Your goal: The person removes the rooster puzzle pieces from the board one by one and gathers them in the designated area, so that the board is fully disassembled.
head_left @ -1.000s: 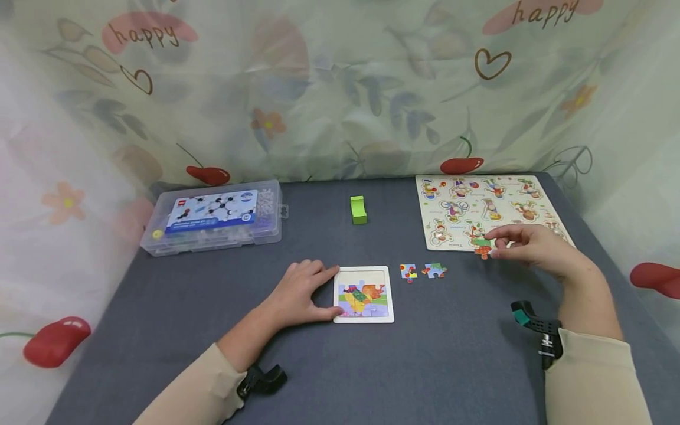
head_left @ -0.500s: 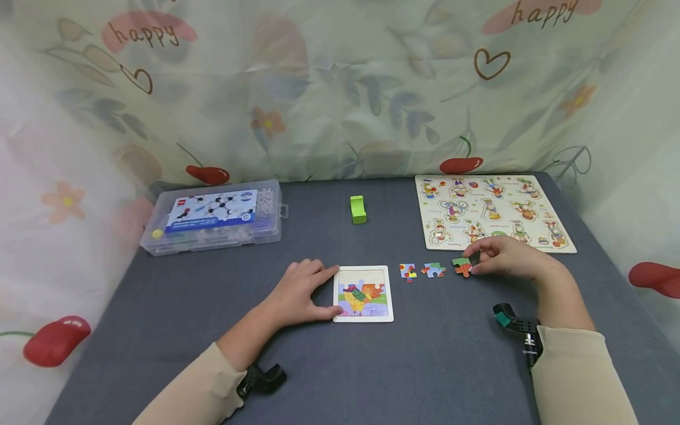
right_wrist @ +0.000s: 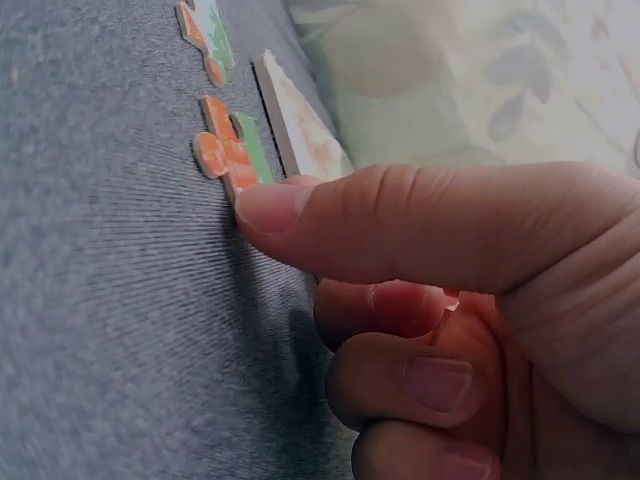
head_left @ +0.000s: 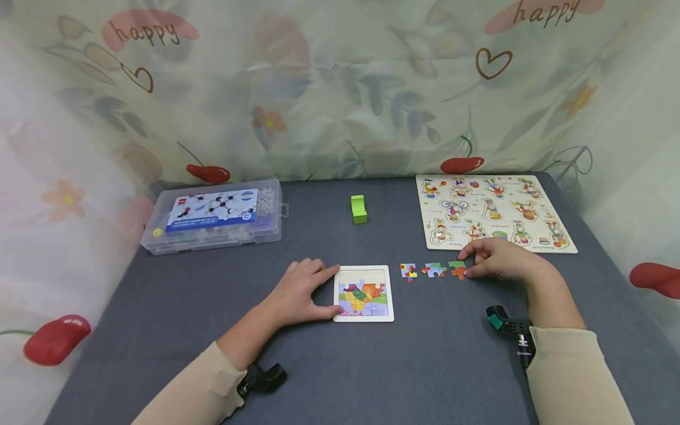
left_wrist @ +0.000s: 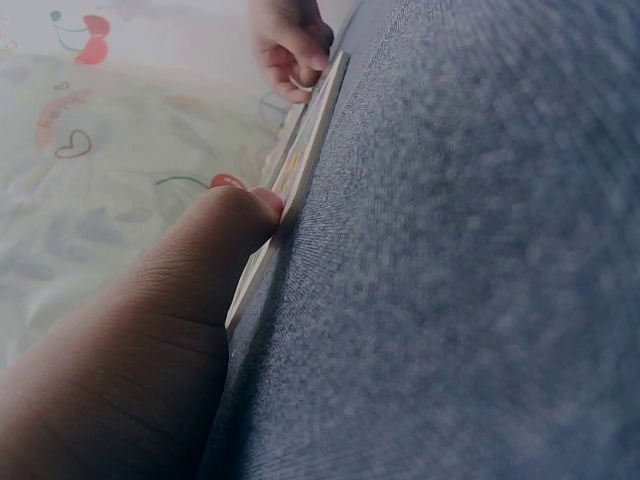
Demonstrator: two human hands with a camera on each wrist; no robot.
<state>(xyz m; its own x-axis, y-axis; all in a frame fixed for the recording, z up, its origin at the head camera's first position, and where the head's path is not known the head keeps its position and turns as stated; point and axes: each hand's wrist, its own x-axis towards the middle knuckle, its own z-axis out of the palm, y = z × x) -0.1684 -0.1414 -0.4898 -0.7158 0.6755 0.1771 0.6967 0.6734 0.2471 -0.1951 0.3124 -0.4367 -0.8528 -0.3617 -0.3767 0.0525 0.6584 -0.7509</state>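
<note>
A small white-framed jigsaw puzzle tray [head_left: 363, 319] lies mid-table, partly filled with a colourful bird picture. My left hand [head_left: 300, 295] rests at its left side, index finger touching the top corner and thumb on the lower edge; the left wrist view shows that thumb [left_wrist: 235, 215] against the rim. To the right of the tray, my right hand [head_left: 502, 260] pinches an orange-and-green puzzle piece [head_left: 457, 270] by its right side, low at the cloth. Two other pieces lie left of it: a blue one [head_left: 434, 270] and a red-yellow-blue one [head_left: 408, 271].
A wooden board of animal figures [head_left: 432, 236] lies at the back right, just behind my right hand. A clear plastic case [head_left: 212, 215] sits at the back left. Between them stands a green block [head_left: 359, 209]. A printed curtain [head_left: 340, 88] closes the back.
My right hand has carried the orange-and-green piece leftward and down from the animal board's front edge, into line beside the other two pieces. The left hand and tray have stayed put.
</note>
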